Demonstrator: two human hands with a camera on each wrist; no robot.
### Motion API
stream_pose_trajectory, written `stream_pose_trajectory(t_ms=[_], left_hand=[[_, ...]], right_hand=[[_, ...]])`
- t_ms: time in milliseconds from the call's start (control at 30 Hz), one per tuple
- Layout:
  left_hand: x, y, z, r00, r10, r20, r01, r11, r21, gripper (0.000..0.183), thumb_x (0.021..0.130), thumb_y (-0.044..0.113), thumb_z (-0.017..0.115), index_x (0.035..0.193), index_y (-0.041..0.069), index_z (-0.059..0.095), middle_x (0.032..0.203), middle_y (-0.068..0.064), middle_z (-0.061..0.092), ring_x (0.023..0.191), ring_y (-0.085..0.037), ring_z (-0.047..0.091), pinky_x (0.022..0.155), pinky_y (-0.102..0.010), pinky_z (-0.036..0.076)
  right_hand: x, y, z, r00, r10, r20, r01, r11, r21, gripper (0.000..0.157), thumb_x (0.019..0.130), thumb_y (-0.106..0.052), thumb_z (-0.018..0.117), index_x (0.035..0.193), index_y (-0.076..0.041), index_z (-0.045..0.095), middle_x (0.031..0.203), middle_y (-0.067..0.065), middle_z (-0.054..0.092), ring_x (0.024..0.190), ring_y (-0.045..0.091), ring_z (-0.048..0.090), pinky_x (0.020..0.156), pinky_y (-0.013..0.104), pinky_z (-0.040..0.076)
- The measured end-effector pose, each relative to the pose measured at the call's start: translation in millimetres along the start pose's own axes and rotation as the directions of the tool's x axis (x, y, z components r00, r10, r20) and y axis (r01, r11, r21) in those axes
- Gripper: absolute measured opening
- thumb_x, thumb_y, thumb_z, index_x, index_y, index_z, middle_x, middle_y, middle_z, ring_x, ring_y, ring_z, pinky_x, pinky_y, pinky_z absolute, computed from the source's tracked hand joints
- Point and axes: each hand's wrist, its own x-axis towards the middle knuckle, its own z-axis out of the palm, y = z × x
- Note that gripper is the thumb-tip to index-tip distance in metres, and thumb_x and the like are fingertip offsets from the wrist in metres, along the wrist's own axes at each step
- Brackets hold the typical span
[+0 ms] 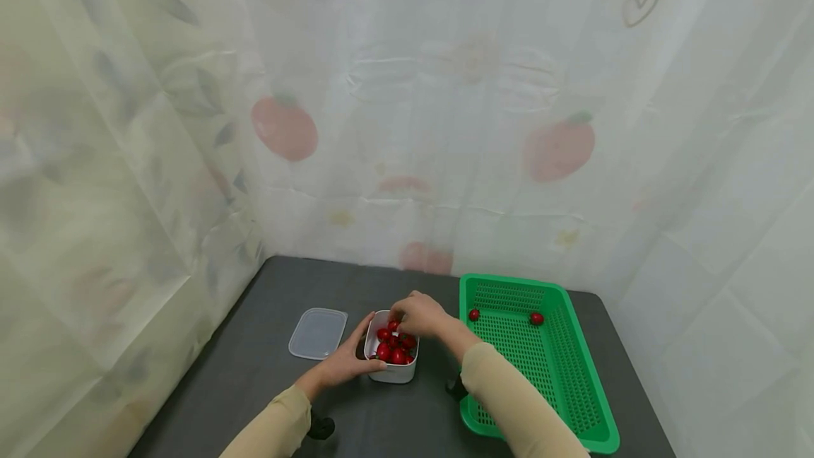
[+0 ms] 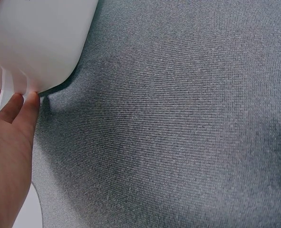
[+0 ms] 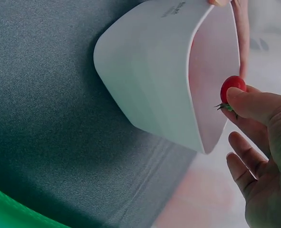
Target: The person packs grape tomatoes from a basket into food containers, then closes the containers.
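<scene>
A white square container [image 1: 391, 374] stands on the table, holding several cherry tomatoes [image 1: 397, 356]. My left hand [image 1: 343, 362] grips it from the left, thumb along the near rim; in the left wrist view its fingertips [image 2: 32, 97] press against the smooth white wall. Over the far right part of the opening is my right hand [image 1: 421, 314]. Between its thumb and index finger it pinches a red cherry tomato [image 3: 232, 87] with a green stem end, right at the container's mouth, while the other fingers stay loosely bent.
To the right lies a green perforated basket [image 1: 521, 359] with two cherry tomatoes [image 1: 537, 319] inside; my right forearm crosses its near left edge. A flat translucent lid [image 1: 318, 334] lies left of the container. Patterned curtains [image 1: 407, 126] hang behind the dark table.
</scene>
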Motion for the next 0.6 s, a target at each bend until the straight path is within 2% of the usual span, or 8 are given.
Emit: stream_pose_trajectory(t_ms=[233, 367, 500, 600], left_hand=[[0.8, -1.1, -0.7, 1.0, 0.013, 0.018, -0.013, 1.0, -0.005, 0.103, 0.096, 0.02, 0.073, 0.165, 0.025, -0.003, 0.168, -0.02, 0.009, 0.146, -0.044, 0.03, 0.106, -0.044, 0.046], [1.6, -2.7, -0.9, 1.0, 0.018, 0.018, -0.018, 1.0, -0.012, 0.103, 0.096, 0.02, 0.073, 0.165, 0.026, -0.003, 0.168, -0.019, 0.01, 0.146, -0.044, 0.031, 0.104, -0.041, 0.048], [2.2, -3.7, -0.8, 1.0, 0.019, 0.007, -0.019, 1.0, -0.002, 0.104, 0.096, 0.02, 0.074, 0.166, 0.024, -0.002, 0.167, -0.019, 0.012, 0.145, -0.044, 0.031, 0.103, -0.043, 0.048], [2.2, -2.4, -0.2, 1.0, 0.02, -0.003, -0.02, 1.0, 0.009, 0.106, 0.094, 0.023, 0.076, 0.166, 0.02, -0.002, 0.167, -0.02, 0.014, 0.146, -0.045, 0.03, 0.105, -0.047, 0.046]], right_hand=[[-0.7, -1.4, 3.7, 1.0, 0.002, 0.008, -0.002, 1.0, 0.013, 0.021, 0.093, -0.02, 0.075, 0.113, -0.021, 0.079, 0.102, -0.012, 0.072, 0.101, 0.015, 0.052, 0.084, 0.034, 0.05], [-4.1, 0.0, 2.1, 1.0, -0.011, -0.016, 0.011, 1.0, 0.011, 0.021, 0.096, -0.021, 0.072, 0.115, -0.021, 0.078, 0.105, -0.012, 0.072, 0.104, 0.015, 0.052, 0.087, 0.036, 0.05], [-13.9, 4.7, -10.9, 0.998, -0.022, -0.058, 0.024, 0.999, 0.041, 0.022, 0.097, -0.021, 0.071, 0.117, -0.021, 0.078, 0.11, -0.009, 0.073, 0.109, 0.018, 0.054, 0.091, 0.039, 0.05], [-24.6, 16.5, -22.2, 0.995, -0.019, -0.094, 0.026, 0.997, 0.074, 0.024, 0.097, -0.02, 0.072, 0.12, -0.019, 0.077, 0.114, -0.007, 0.072, 0.113, 0.021, 0.054, 0.092, 0.042, 0.05]])
